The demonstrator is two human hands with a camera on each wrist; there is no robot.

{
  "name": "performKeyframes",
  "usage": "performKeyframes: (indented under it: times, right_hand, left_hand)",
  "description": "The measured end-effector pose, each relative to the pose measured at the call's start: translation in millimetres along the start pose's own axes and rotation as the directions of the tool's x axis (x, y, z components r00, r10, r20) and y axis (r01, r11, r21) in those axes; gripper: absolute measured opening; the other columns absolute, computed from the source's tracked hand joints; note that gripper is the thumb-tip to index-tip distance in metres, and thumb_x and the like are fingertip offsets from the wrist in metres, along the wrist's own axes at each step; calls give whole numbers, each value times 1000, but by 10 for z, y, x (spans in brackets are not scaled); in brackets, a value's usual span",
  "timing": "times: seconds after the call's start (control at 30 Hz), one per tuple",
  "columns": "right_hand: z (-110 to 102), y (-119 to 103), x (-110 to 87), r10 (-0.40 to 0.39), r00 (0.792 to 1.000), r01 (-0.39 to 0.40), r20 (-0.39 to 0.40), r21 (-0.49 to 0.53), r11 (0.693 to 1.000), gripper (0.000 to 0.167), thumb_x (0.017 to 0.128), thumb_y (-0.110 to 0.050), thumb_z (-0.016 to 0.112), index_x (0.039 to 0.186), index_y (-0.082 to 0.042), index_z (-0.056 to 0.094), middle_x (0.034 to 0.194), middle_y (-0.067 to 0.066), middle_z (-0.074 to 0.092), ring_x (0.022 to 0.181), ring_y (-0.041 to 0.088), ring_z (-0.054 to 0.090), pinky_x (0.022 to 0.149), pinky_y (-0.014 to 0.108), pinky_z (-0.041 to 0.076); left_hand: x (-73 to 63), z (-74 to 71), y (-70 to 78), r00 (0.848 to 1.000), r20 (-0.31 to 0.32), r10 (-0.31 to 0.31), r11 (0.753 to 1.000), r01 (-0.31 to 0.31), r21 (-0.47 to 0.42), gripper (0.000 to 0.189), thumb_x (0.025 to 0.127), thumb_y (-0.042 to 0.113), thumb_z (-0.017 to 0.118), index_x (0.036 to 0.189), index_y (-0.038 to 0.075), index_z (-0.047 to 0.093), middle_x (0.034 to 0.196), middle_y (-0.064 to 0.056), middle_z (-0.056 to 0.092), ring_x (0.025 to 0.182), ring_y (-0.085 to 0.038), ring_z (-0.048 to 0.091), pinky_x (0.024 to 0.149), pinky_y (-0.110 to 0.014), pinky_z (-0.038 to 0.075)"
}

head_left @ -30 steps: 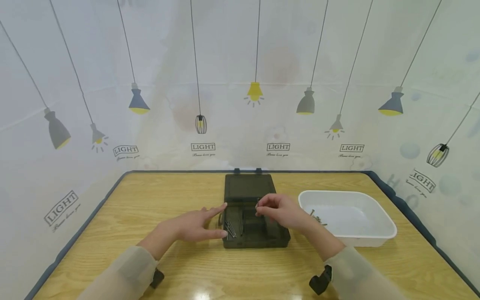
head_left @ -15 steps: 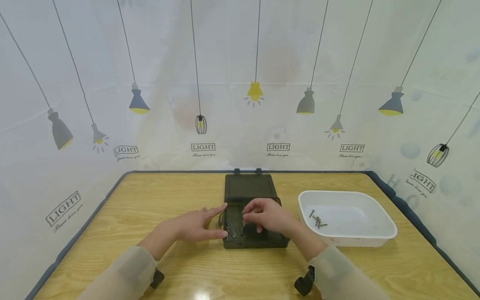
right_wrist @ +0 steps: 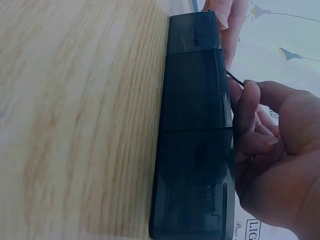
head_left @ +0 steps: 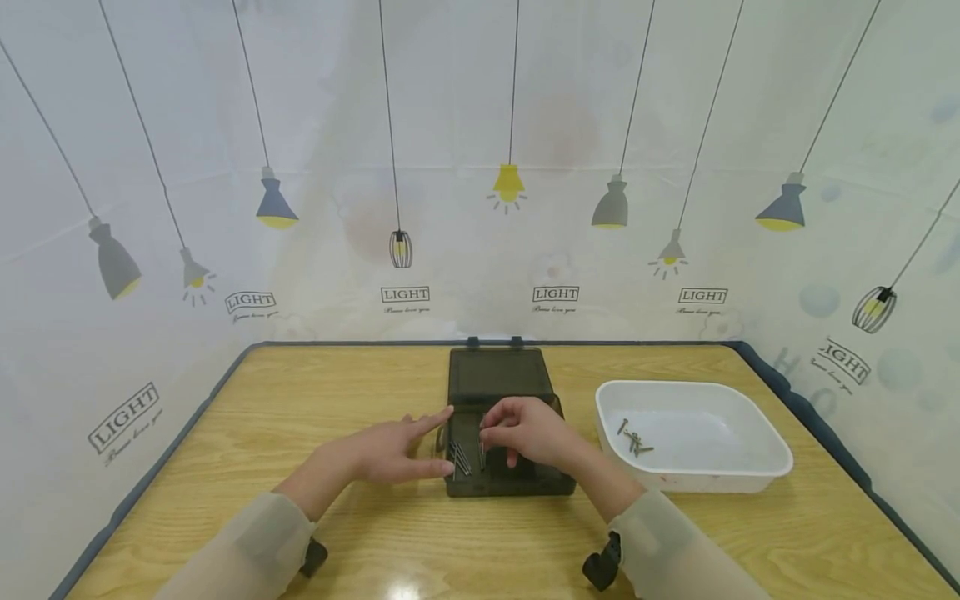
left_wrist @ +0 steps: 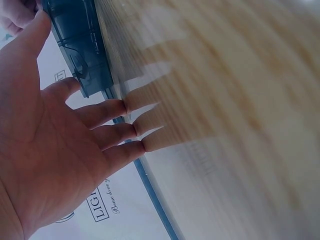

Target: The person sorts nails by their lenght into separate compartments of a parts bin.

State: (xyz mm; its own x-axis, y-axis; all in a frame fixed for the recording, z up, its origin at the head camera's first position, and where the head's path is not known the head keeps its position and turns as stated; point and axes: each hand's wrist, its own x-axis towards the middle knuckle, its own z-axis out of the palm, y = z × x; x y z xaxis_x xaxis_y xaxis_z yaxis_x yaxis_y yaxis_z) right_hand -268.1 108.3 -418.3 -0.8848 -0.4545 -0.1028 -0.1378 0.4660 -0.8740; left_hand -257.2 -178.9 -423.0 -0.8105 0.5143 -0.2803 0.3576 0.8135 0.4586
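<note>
A dark see-through plastic case (head_left: 498, 372) lies open on the table, its lid folded back. Thin dark nail-like pieces (head_left: 461, 460) lie in its left compartment. My right hand (head_left: 534, 432) reaches over the case and pinches another thin nail-like piece (right_wrist: 235, 78) between thumb and forefinger, tilted at the case's upper edge in the right wrist view. My left hand (head_left: 390, 452) has its fingers spread at the case's left side. Its forefinger and thumb touch the edge, while in the left wrist view the other fingertips (left_wrist: 135, 129) rest on the table.
To the right of the case stands a white tray (head_left: 750, 477) with several brass-coloured screws (head_left: 636, 442) at its left end. The wooden table (head_left: 337, 375) ends at a wall of printed cloth (head_left: 480, 250) with a dark lower edge.
My right hand has moved left across the case with the nail-like piece, from its right part to the left compartment. My left hand has stayed in place.
</note>
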Motion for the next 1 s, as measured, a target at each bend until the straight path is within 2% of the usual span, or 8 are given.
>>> performKeyframes:
  times: [0.17, 0.33, 0.5, 0.6, 0.7, 0.83, 0.97, 1.0]
  right_hand:
    - [4, 11, 1, 1, 1000, -1, -2, 4, 1000, 16, 105, -24, 75, 113, -10, 76, 97, 2, 84, 61, 15, 66, 69, 32, 60]
    - [-11, 29, -30, -31, 999, 31, 12, -17, 999, 17, 106, -27, 75, 114, -12, 77, 99, 2, 83, 62, 17, 67, 70, 34, 61]
    - [-158, 60, -127, -84, 996, 84, 23, -13, 996, 24, 107, -27, 74, 119, -7, 76, 103, 8, 81, 65, 17, 67, 70, 35, 62]
    - [-353, 84, -226, -88, 996, 88, 23, 0, 996, 27, 107, -27, 73, 121, -4, 74, 108, 16, 79, 70, 18, 66, 71, 36, 62]
    - [-602, 130, -338, -75, 997, 75, -1, -9, 997, 25, 108, -29, 73, 120, -7, 74, 110, 20, 78, 74, 21, 67, 69, 35, 60]
    - [-974, 229, -495, -52, 997, 49, -56, -44, 998, 27, 108, -33, 74, 122, -10, 74, 106, 12, 78, 76, 27, 66, 66, 35, 57]
    - [-1335, 398, -633, 12, 996, -19, -84, -89, 996, 32, 108, -38, 72, 128, -13, 73, 108, 9, 76, 84, 30, 66, 70, 38, 56]
    - [-1412, 449, -663, 21, 997, -29, -81, -105, 994, 33, 109, -38, 71, 129, -12, 72, 113, 10, 76, 87, 30, 66, 73, 39, 56]
  left_hand:
    - [4, -4, -4, 1000, -2, -1, 1000, 1, 0, 97, 100, 84, 54, 177, 39, 17, 182, -2, 31, 166, -50, 28, 128, -73, 35]
    - [13, -2, -9, 1000, -7, 1, 1000, 0, 9, 96, 100, 84, 53, 177, 39, 18, 181, -3, 33, 166, -49, 29, 128, -72, 35]
    - [16, 4, -13, 1000, -9, -1, 1000, 1, 16, 97, 99, 85, 53, 177, 40, 17, 180, -4, 34, 165, -49, 30, 128, -72, 35]
    - [19, 9, -12, 1000, -10, 1, 1000, -1, 16, 97, 99, 85, 53, 177, 41, 16, 181, -2, 32, 166, -49, 29, 128, -73, 33]
    - [21, 12, -15, 1000, -13, 8, 1000, -8, 18, 97, 99, 85, 53, 177, 40, 16, 182, -1, 30, 166, -48, 28, 129, -73, 33]
    - [23, 19, -25, 1000, -18, 17, 1000, -16, 21, 97, 99, 84, 53, 177, 39, 16, 182, -1, 30, 166, -49, 28, 129, -73, 32]
    - [17, 19, -26, 1000, -20, 20, 1000, -19, 11, 97, 100, 84, 53, 177, 39, 16, 182, -1, 31, 166, -49, 28, 129, -73, 31]
    - [14, 16, -24, 1000, -20, 22, 1000, -21, 10, 97, 100, 83, 53, 178, 38, 17, 182, -2, 30, 166, -50, 28, 129, -73, 31]
